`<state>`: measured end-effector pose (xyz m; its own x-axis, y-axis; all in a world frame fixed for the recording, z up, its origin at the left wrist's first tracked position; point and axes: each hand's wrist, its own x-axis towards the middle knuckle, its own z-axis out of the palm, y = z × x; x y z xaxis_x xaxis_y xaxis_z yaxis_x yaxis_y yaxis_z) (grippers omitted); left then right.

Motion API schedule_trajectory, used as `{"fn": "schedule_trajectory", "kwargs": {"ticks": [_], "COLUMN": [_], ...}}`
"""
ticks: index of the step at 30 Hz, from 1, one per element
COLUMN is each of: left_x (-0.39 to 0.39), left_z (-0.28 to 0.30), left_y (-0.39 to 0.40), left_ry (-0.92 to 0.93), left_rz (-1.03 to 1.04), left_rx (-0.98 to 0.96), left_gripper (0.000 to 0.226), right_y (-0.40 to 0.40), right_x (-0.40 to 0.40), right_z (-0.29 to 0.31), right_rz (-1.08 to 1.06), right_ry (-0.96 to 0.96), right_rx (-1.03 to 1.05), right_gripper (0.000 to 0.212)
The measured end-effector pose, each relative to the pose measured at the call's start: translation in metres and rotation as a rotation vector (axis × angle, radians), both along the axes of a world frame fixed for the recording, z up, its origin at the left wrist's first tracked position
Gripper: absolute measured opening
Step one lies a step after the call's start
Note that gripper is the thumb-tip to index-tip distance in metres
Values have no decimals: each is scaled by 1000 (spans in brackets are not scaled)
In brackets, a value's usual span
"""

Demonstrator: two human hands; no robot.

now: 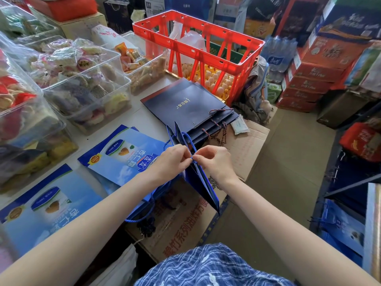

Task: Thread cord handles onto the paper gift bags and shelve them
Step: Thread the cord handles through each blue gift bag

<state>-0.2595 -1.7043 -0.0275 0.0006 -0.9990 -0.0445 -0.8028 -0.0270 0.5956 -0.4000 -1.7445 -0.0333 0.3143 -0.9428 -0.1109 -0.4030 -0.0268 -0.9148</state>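
far left of the table (pixel 142 118): clear snack tubs (pixel 82 79), not part of the job. next along, near the front edge, two light blue printed bags (pixel 123 153) lie flat; a blue cord end (pixel 142 215) hangs off the table edge below them, so we judge at least one of these is already corded, though we cannot tell which.

centre: we hold one folded dark blue bag (pixel 204 182) on edge, just off the table's front edge over a cardboard box (pixel 247 145). left hand (pixel 173 159) and right hand (pixel 216 159) are close together, fingertips of each pinching the blue cord (pixel 190 146) at the bag's top, where it loops up. we read this as knotting or pulling through one handle end; the second handle on this bag is not visible.

right of that, toward the table's far right corner, a stack of dark navy bags (pixel 185 102) lies flat. some carry twisted cords, and the top one shows a bare eyelet, so it likely still needs threading.

nothing shelved that we can confirm. task looks mid-way at best.
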Motion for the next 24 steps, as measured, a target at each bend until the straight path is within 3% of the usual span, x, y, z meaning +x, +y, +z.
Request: {"fn": "schedule_trajectory", "kwargs": {"ticks": [4, 8, 12, 15, 17, 24], "left_x": [1, 0, 3, 0, 2, 3], "left_z": [-3, -6, -16, -8, -6, -3], "left_y": [-1, 3, 4, 4, 1, -3], "left_ry": [-42, -296, -635, -437, -286, -125], "left_rz": [-16, -114, -272, -169, -131, -98], "left_rx": [-79, -324, -386, -379, -376, -174], "left_gripper": [9, 11, 29, 12, 16, 11], "right_y": [-1, -7, -14, -18, -17, -16], "right_x": [2, 6, 8, 7, 5, -5], "right_z": [4, 4, 4, 7, 8, 5], "right_rz": [82, 46, 71, 121, 151, 165], "right_ry": [110, 139, 191, 221, 180, 56], "right_rx": [-28, 60, 106, 98, 92, 160], "right_gripper": [11, 8, 6, 9, 6, 9]}}
